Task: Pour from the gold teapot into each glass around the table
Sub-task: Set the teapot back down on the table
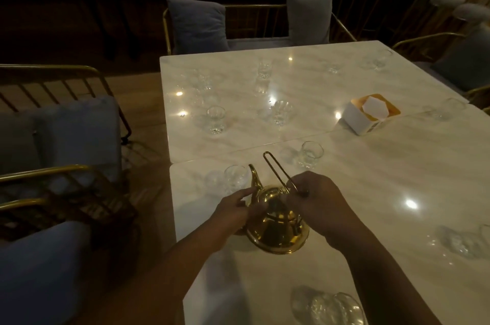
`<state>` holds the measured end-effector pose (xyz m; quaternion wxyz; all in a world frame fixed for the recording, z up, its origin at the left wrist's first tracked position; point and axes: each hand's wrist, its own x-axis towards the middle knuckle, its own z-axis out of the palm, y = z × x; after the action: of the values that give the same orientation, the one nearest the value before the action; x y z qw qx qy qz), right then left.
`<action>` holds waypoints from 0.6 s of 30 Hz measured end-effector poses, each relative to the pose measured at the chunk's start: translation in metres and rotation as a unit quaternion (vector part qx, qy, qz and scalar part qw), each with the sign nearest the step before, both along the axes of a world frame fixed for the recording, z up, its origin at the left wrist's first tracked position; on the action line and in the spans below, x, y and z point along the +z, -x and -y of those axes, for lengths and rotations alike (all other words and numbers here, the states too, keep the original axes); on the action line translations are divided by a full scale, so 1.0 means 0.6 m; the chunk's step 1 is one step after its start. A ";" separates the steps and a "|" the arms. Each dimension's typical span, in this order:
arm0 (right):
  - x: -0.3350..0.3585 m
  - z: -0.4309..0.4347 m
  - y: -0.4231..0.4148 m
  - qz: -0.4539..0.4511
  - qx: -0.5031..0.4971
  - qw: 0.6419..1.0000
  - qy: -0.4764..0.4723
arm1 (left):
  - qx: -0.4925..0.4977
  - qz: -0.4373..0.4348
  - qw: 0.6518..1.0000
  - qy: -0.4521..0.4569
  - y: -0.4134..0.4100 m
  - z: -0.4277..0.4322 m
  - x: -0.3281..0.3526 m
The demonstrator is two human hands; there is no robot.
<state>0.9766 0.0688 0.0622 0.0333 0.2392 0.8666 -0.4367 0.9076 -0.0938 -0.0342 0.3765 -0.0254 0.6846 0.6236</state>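
Observation:
The gold teapot (278, 229) is tilted forward over the near white table (371, 192), its spout pointing at a clear glass (236, 177) near the table's left edge. My right hand (315, 200) grips the teapot's wire handle. My left hand (236, 208) rests against the teapot's left side by the spout and lid. Another glass (310, 153) stands just beyond the teapot. Several more glasses stand on the far table, among them one (216, 119) and one (281, 112). A glass (334, 306) lies close to me at the bottom.
A white and orange napkin box (371, 114) sits where the two tables meet. Gold-framed chairs with blue cushions (197, 23) ring the tables; one chair (66, 192) is close on my left. More glasses (466, 242) are at the right edge.

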 end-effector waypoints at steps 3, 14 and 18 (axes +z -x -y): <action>0.002 0.005 -0.013 -0.017 -0.006 0.998 0.062 | -0.014 -0.032 0.999 0.006 0.008 0.005 0.009; 0.069 0.041 0.008 -0.123 -0.106 0.963 0.215 | -0.145 -0.195 0.970 0.024 0.096 0.009 0.097; 0.098 0.081 0.046 -0.161 -0.165 0.950 0.211 | -0.189 -0.211 0.956 -0.078 0.151 0.019 0.196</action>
<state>0.9492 0.0202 0.1207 -0.1291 0.2931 0.6969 -0.6417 0.8171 -0.1049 0.0836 0.3350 0.2656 0.6904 0.5836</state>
